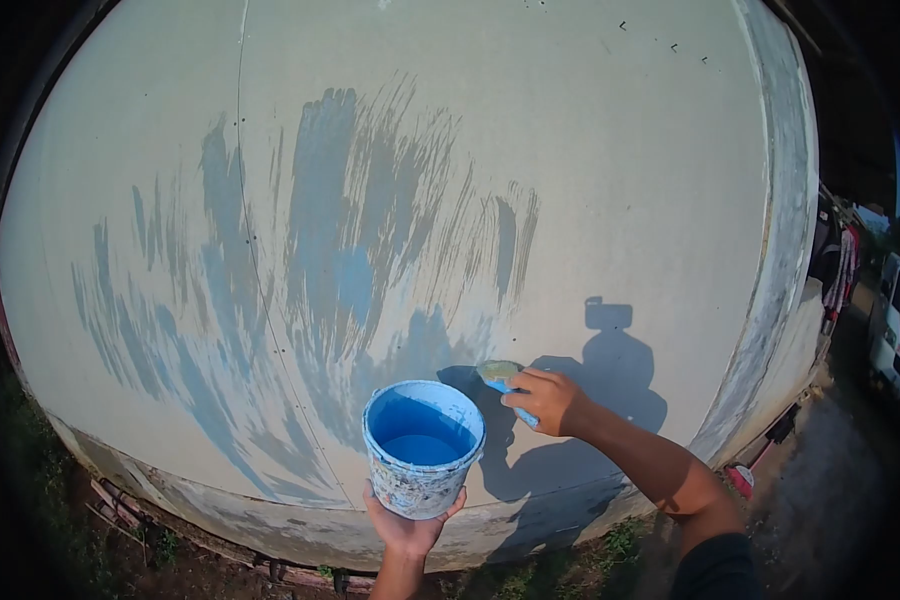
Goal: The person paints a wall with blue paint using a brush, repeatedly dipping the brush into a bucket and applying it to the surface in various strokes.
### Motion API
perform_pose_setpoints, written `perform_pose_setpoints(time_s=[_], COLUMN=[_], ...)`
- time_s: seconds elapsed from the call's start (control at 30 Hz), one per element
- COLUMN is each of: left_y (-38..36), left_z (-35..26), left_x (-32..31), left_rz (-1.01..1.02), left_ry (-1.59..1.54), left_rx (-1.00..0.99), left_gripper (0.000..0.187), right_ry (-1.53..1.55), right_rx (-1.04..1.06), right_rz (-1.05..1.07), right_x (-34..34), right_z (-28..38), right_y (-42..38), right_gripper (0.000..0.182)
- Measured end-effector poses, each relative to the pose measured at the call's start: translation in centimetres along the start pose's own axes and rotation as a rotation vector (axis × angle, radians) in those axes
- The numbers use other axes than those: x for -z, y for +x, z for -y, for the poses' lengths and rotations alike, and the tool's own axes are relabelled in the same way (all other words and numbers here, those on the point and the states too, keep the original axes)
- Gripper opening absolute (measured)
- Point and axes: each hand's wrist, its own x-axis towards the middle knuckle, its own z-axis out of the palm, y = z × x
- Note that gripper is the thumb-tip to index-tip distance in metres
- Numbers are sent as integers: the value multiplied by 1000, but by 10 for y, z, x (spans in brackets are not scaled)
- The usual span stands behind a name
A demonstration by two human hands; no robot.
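Note:
My left hand [410, 527] supports a paint bucket [422, 490] from below, its fingers spread up around the base. The bucket's outside is splattered, and blue paint [425, 448] lies inside it. To the right of the rim, my right hand [548, 401] is closed around a paintbrush [518, 400] with a blue handle. The brush's bristles [499, 371] point up and left, close to the wall. In front stands a pale wall [610, 210] with streaky grey-blue brush strokes [322, 190] on its left and middle parts.
A shadow of a person [615, 380] falls on the wall behind the brush. A vertical corner post [770, 200] edges the wall at right. Soil and grass [610, 550] run along its foot. A small red item [739, 480] lies near the corner.

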Motion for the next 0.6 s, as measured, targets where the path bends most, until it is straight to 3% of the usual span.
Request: perform_pose_setpoints(time_s=[0.2,0.27,0.37,0.6], left_y=[2,4,4,-5], left_z=[-2,-2,0,0], left_x=[1,2,-2,2], left_rz=[9,10,16,-55], left_ry=[-51,-56,-52,-47], left_rx=[-15,-9,10,-26], left_gripper=[101,97,96,95], right_ry=[-111,-228,-267,-229], right_rx=[-147,-191,-187,-15], right_rz=[-247,-598,-567,-245], right_x=[93,93,60,-56], right_z=[-45,-58,-63,18], right_y=[62,74,71,-6], right_gripper=[35,25,24,28])
